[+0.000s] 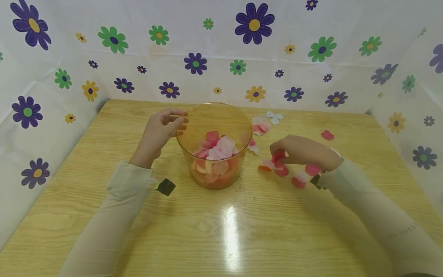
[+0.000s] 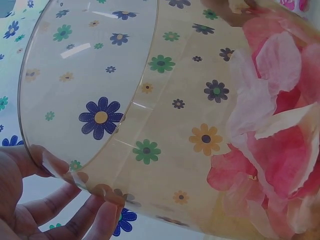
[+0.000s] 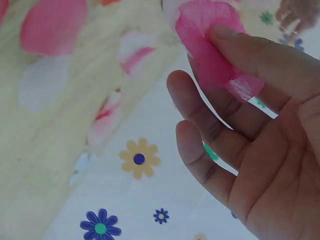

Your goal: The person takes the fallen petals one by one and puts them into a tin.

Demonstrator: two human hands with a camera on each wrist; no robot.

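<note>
A see-through amber bucket stands upright, holding a heap of pink, white and peach petals. At its left side my left hand touches the wall close to the rim. Its loosely bent fingers lie along the outside, and their tips show through the tinted plastic. Right of the bucket, my right hand is low over the table, palm hidden in the head view. A bright pink petal is pinched between its thumb and fingers, while the two lower fingers stick out with nothing on them.
Loose petals lie right of the bucket: pink and white ones, a white one and a red one. More petals lie near the right wrist. A flower-printed cloth stands behind the wooden table.
</note>
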